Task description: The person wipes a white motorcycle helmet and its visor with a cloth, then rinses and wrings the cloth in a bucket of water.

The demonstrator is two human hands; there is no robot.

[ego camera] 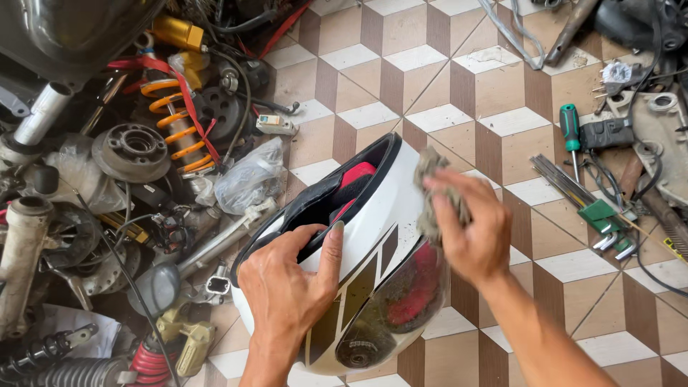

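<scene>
A tiled floor (459,93) of brown, tan and white diamonds lies below, with a heap of motorcycle parts (107,201) along the left (an orange coil spring (172,122) among them). Held over it in the near middle is a white helmet (365,236) with a dark visor. The left hand (287,290) grips its near left edge, thumb pressed on the shell. The right hand (469,229), on the helmet's right side, pinches a grey rag (430,193) against the shell. A green-handled screwdriver (570,132) lies far right.

Glossy white plastic helmet (373,236) with smoky clear visor (401,301); rough grey cloth rag (430,193); smooth tiled floor (444,79).
</scene>
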